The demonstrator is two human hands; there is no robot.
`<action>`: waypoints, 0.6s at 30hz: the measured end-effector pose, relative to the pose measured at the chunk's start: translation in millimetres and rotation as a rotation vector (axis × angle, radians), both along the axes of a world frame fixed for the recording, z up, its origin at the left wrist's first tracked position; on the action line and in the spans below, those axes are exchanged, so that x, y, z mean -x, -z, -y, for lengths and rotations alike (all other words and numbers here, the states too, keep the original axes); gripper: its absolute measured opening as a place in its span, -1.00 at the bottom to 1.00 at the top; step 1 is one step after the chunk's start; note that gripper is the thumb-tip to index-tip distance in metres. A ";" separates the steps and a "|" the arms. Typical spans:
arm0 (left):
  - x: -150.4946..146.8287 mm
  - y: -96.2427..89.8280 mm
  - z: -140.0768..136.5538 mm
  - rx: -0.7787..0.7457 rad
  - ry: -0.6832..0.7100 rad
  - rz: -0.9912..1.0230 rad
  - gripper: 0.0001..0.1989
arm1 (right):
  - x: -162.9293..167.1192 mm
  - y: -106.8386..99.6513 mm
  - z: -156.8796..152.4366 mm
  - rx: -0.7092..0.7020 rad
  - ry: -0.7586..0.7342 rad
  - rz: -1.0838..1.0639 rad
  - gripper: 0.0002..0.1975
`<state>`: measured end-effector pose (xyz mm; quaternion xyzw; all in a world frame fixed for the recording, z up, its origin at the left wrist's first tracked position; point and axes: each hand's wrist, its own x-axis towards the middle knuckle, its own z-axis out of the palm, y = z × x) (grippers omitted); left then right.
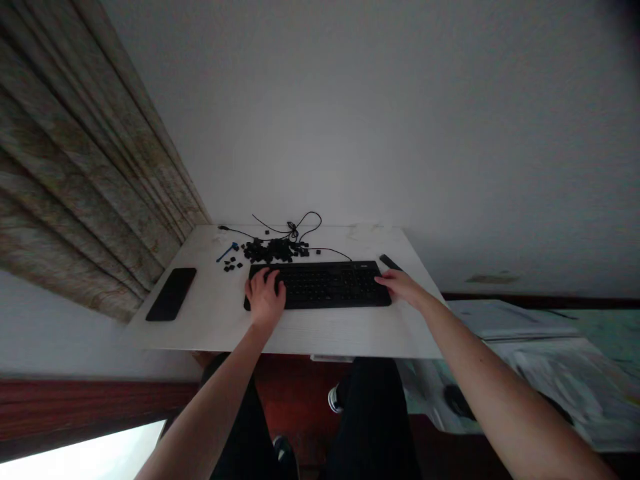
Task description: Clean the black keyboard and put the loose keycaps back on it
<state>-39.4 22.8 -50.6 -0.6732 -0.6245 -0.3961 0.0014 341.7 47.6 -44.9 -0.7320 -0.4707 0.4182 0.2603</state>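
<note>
A black keyboard [320,285] lies flat on the white table; its keycaps seem to be off, though the detail is dim. My left hand [264,293] rests over its left end, fingers spread apart and touching its top. At the right end, my right hand [400,285] pinches the keyboard's edge between thumb and fingers. Behind the keyboard is a heap of loose black keycaps [276,250], with several more scattered to its left. A small blue tool [227,252] lies beside the heap. The keyboard's cable [313,228] loops behind it, tied in the middle.
A black phone [171,294] lies at the left of the white table [330,331]. A slim dark object [389,261] is just behind my right hand. A wall stands behind the table, a curtain [75,153] hangs at left, and plastic-wrapped things [555,373] sit at right.
</note>
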 end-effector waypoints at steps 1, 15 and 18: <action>19.0 2.1 -1.4 0.020 -0.055 0.060 -0.68 | 1.1 1.5 1.2 -0.009 0.020 0.017 -0.83; 96.6 18.2 16.5 0.136 0.132 0.372 -0.69 | 8.6 -7.9 24.3 -0.039 -0.062 0.083 -0.79; 119.0 13.6 12.0 0.180 0.251 0.246 -0.70 | 10.5 -6.4 25.5 -0.044 -0.034 0.061 -0.78</action>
